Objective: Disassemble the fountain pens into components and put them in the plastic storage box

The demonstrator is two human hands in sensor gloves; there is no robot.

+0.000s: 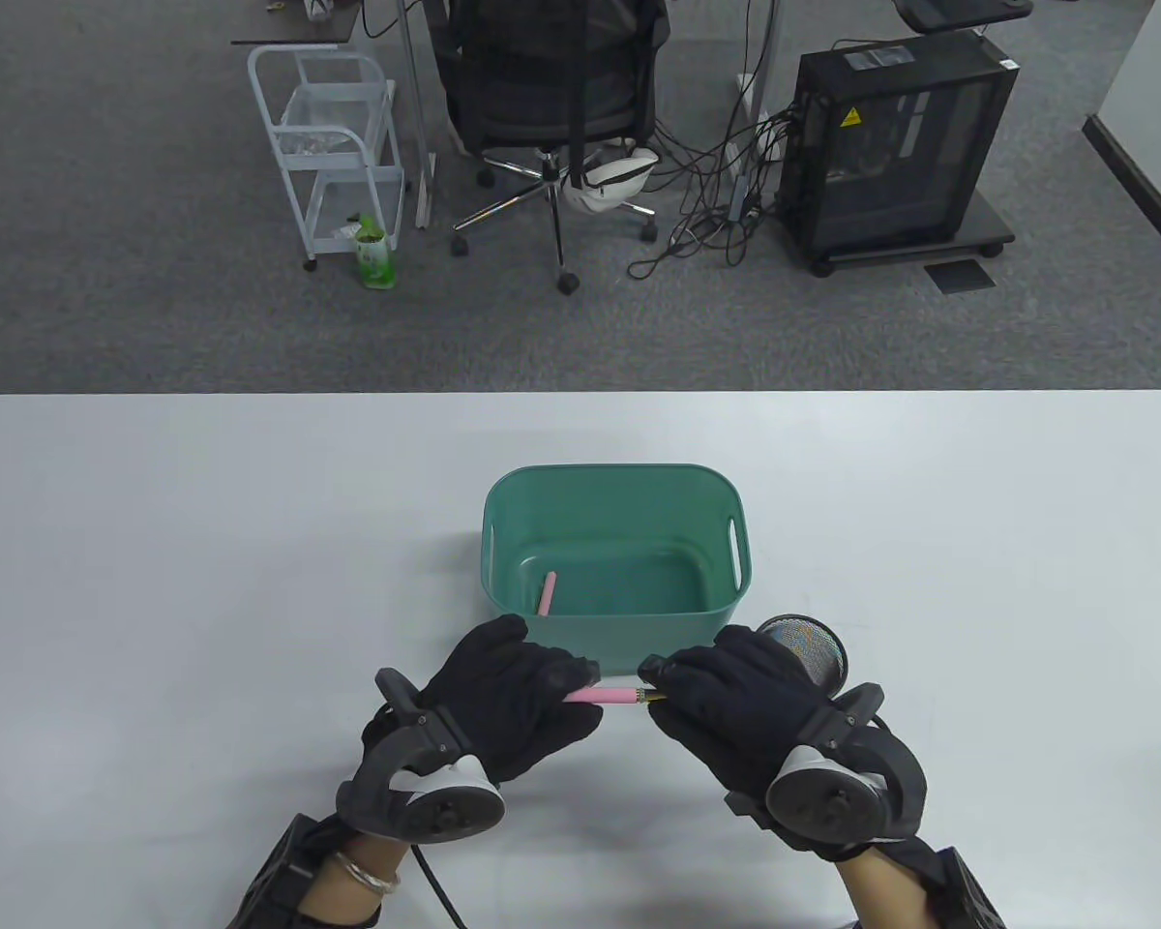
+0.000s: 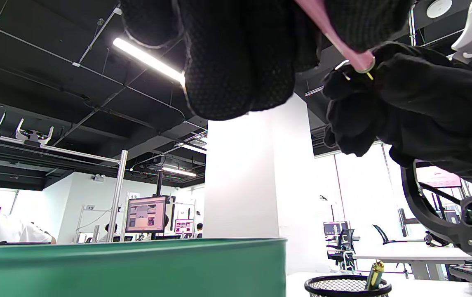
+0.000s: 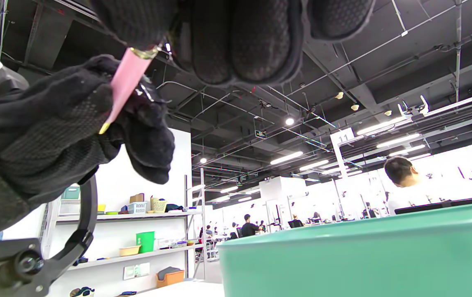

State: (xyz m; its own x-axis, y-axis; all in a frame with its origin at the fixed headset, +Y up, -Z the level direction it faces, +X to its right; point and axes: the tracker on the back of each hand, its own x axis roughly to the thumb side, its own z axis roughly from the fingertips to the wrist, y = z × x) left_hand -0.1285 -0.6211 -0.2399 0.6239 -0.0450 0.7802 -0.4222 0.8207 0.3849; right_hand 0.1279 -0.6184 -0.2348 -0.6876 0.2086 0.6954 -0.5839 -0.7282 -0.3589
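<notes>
A pink fountain pen with a gold ring is held level between both hands, just in front of the green plastic storage box. My left hand grips its pink barrel. My right hand grips the other end at the gold ring. A pink pen part lies on the box floor at the left. The pen's right end is hidden inside my right glove.
A black mesh pen cup stands right of the box, partly behind my right hand; something gold-coloured stands in it. The white table stretches wide on both sides. Beyond its far edge are a chair, a cart and a computer case.
</notes>
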